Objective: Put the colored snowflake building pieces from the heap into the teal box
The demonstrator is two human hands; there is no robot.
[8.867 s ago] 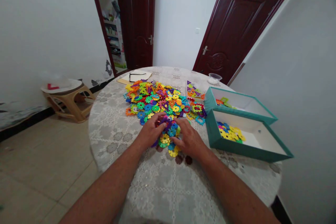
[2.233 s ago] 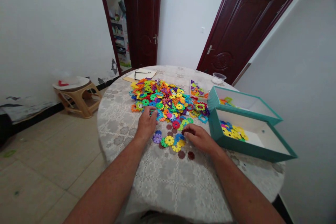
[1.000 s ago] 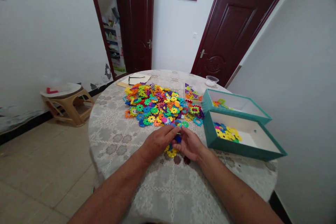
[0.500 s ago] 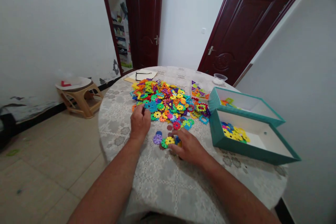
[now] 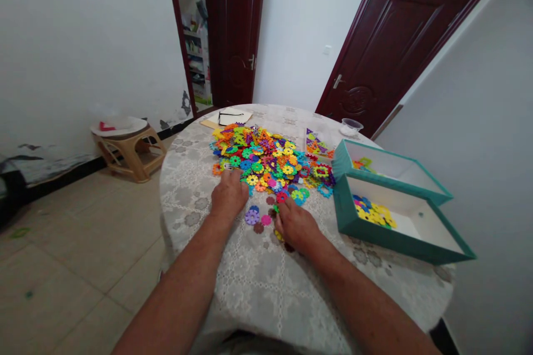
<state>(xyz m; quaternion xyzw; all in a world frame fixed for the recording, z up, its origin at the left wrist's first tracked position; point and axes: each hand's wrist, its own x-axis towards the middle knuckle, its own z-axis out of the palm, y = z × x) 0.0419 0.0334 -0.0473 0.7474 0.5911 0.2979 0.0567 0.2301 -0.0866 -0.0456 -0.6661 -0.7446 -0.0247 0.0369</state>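
My left hand (image 5: 229, 194) rests at the near left edge of a large heap of colourful plastic interlocking discs (image 5: 266, 150). Its fingers curl down among the pieces, and whatever they grip is hidden. My right hand (image 5: 296, 223) is closed just in front of the heap. A green disc (image 5: 276, 209) and a yellow disc (image 5: 278, 235) stick out at its fingers. Between the hands lie a lilac disc (image 5: 252, 217), a pink disc (image 5: 266, 220) and a brown disc (image 5: 259, 228) on the tablecloth.
Two teal boxes (image 5: 400, 247) with some discs inside stand at the right. A clear tray of pieces (image 5: 318, 147) sits behind the heap. Glasses (image 5: 231, 115) lie on paper at the back left; a clear bowl (image 5: 352, 125) stands back right.
My right hand has closed and gathered in the green and yellow discs, uncovering a pink one. My left hand has turned knuckles-up over the heap's edge; the view has shifted slightly.
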